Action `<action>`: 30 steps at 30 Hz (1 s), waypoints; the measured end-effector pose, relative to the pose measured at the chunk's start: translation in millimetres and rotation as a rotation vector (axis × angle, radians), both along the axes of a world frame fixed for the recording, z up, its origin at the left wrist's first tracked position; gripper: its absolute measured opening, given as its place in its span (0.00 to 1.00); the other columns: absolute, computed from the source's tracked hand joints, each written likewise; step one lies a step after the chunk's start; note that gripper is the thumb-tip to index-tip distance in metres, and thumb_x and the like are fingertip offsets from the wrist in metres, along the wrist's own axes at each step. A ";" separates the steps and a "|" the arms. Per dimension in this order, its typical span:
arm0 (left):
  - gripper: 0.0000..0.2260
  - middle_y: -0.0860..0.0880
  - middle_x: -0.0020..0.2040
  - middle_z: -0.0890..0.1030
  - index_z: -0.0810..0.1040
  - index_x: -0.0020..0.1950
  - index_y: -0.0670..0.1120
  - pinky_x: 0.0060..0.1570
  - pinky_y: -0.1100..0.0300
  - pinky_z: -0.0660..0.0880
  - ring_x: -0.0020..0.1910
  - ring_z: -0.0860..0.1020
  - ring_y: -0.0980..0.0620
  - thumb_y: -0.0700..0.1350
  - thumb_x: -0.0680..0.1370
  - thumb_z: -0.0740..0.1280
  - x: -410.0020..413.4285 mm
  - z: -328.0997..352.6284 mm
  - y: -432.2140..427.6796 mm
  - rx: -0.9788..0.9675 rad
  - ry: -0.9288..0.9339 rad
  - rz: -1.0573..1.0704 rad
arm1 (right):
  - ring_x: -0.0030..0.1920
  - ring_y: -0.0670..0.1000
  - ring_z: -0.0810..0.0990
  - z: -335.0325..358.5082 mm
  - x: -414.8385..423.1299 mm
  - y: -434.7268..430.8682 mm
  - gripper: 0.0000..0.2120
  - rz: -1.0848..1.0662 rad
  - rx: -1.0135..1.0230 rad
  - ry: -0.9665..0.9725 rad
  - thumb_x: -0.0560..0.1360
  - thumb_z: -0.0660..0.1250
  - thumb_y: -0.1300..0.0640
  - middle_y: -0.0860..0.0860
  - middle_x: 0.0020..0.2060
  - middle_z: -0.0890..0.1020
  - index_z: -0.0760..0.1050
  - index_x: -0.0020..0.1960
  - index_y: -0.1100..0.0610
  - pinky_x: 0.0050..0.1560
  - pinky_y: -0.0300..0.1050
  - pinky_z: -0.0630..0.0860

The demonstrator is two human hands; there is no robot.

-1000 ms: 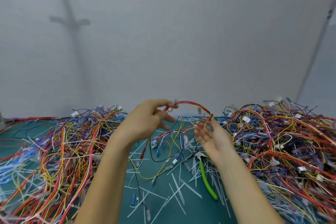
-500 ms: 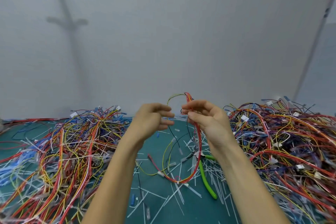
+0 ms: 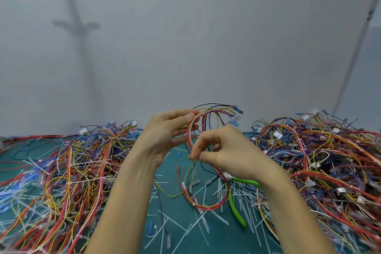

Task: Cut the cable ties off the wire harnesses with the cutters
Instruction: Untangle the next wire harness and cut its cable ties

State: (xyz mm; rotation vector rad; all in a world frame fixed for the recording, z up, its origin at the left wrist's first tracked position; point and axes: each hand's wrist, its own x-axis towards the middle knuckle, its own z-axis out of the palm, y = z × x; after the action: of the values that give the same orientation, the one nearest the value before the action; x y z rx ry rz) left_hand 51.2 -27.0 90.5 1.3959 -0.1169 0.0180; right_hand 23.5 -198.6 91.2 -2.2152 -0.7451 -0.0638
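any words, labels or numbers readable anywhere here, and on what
None can be read.
The small white tags on the tangled pile of coloured wire harnesses at the right are too small and blurred to show any print.
The green-handled cutters on the green mat show no visible marking.

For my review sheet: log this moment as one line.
left hand: holds wire harness loop | right hand: pinches same harness | cutters: on mat, untouched | cutting: none
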 end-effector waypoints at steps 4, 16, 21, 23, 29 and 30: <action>0.11 0.46 0.42 0.86 0.84 0.48 0.44 0.48 0.57 0.81 0.40 0.84 0.52 0.41 0.66 0.73 -4.1 5.7 -3.9 -0.080 -0.015 -0.012 | 0.36 0.38 0.81 3.6 2.0 3.0 0.10 -0.261 0.237 -0.071 0.75 0.64 0.63 0.43 0.34 0.85 0.79 0.42 0.51 0.39 0.32 0.74; 0.04 0.45 0.43 0.84 0.81 0.46 0.41 0.51 0.56 0.79 0.43 0.82 0.52 0.33 0.75 0.71 -30.2 18.2 -34.9 0.616 -0.598 -0.087 | 0.35 0.42 0.84 15.1 -1.8 0.2 0.09 -0.331 1.037 0.179 0.74 0.72 0.61 0.50 0.38 0.87 0.79 0.54 0.59 0.32 0.34 0.77; 0.04 0.47 0.40 0.86 0.82 0.48 0.45 0.46 0.60 0.81 0.41 0.85 0.50 0.42 0.79 0.68 -37.3 26.9 -20.7 0.552 -0.551 -0.078 | 0.40 0.44 0.84 20.4 0.4 -14.0 0.14 -0.251 1.195 0.210 0.74 0.69 0.69 0.49 0.41 0.87 0.78 0.58 0.59 0.40 0.40 0.79; 0.05 0.48 0.35 0.85 0.82 0.45 0.46 0.38 0.61 0.80 0.32 0.84 0.48 0.43 0.79 0.67 -37.5 30.3 -12.3 0.447 -0.521 0.074 | 0.37 0.43 0.81 22.5 -0.1 -19.2 0.13 -0.189 1.188 0.201 0.75 0.67 0.69 0.49 0.42 0.87 0.78 0.58 0.59 0.33 0.37 0.77; 0.06 0.57 0.46 0.84 0.80 0.53 0.53 0.47 0.62 0.77 0.46 0.81 0.62 0.49 0.76 0.71 -22.6 20.4 -7.7 0.528 -0.499 0.366 | 0.35 0.40 0.79 26.1 -4.7 -18.2 0.14 0.030 1.204 0.208 0.78 0.60 0.69 0.51 0.44 0.85 0.78 0.59 0.60 0.31 0.32 0.72; 0.09 0.58 0.51 0.83 0.79 0.57 0.53 0.50 0.64 0.76 0.50 0.80 0.64 0.50 0.77 0.70 -20.2 17.9 -10.2 0.565 -0.475 0.315 | 0.35 0.40 0.79 26.1 -5.1 -16.2 0.14 0.063 1.214 0.218 0.78 0.60 0.69 0.51 0.43 0.85 0.77 0.60 0.60 0.31 0.31 0.73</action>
State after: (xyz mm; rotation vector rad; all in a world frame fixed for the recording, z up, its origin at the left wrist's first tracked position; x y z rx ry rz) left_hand 31.0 -37.3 108.4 1.9422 -0.3127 0.6220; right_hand 18.3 -214.8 117.3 -1.0175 -0.4444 -0.1829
